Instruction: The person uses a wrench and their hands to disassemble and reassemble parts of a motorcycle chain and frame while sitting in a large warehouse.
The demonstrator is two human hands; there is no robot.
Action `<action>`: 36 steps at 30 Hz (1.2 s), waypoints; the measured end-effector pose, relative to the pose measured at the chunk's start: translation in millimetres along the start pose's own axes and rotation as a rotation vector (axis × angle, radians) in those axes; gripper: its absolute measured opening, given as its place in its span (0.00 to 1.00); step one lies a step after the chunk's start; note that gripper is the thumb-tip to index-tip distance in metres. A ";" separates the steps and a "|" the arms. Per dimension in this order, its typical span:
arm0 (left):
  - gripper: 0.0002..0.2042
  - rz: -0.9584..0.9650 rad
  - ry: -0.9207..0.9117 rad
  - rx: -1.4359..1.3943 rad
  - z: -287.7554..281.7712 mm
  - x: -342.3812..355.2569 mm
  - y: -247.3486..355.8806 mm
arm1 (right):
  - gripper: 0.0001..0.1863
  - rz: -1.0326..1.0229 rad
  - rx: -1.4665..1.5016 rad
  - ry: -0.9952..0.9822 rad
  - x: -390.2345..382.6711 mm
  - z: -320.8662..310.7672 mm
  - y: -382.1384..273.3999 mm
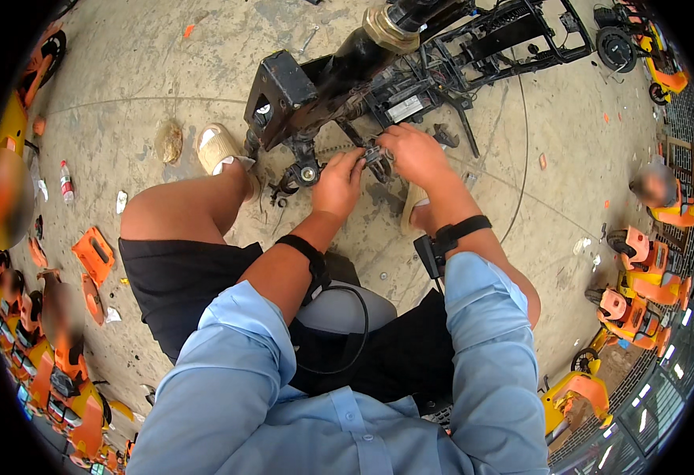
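Note:
A stripped black scooter frame [489,55] lies in front of me, its thick tube [355,67] slanting down toward my feet. My left hand [337,184] is closed, thumb and fingers pinching the left side of a small grey metal part [373,153] at the frame's near end. My right hand [416,153] grips the same part from the right, fingers bent over it. What kind of part it is cannot be made out. Left of my left hand is a black fork end [306,172] with a round bolt. Above that sits a black box-shaped bracket [284,99].
A cable [524,150] runs along the concrete floor at right. Orange panels [94,255], a red-labelled bottle [66,182] and a clear bag [169,142] lie at left. A wrench [309,38] is at the far side. Orange scooters [636,317] line both sides.

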State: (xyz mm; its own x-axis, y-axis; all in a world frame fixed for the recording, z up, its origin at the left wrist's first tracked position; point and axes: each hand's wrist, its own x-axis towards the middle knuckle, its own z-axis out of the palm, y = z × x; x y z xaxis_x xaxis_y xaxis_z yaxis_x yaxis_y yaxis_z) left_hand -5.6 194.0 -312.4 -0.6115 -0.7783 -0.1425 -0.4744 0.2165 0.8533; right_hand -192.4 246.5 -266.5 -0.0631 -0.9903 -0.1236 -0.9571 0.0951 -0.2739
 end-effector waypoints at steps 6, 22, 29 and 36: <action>0.13 -0.059 -0.001 -0.085 4.0 2.1 -0.5 | 0.15 0.051 0.229 0.024 3.7 0.7 -1.0; 0.13 -0.049 -0.017 -0.141 4.1 5.7 3.0 | 0.14 0.084 0.320 -0.019 2.8 -2.4 -10.6; 0.11 0.035 -0.011 -0.185 5.2 4.0 -1.7 | 0.13 0.228 0.519 -0.080 -3.2 2.8 4.7; 0.13 0.009 -0.003 -0.145 6.5 3.3 -9.7 | 0.13 0.384 0.640 -0.024 -3.1 6.6 0.0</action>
State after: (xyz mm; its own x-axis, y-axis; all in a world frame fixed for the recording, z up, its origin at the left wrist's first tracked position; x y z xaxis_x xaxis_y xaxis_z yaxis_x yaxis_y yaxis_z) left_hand -7.2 193.1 -324.4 -0.6173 -0.7749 -0.1358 -0.3725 0.1359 0.9180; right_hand -190.3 250.3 -272.5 -0.3462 -0.8740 -0.3409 -0.5165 0.4809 -0.7085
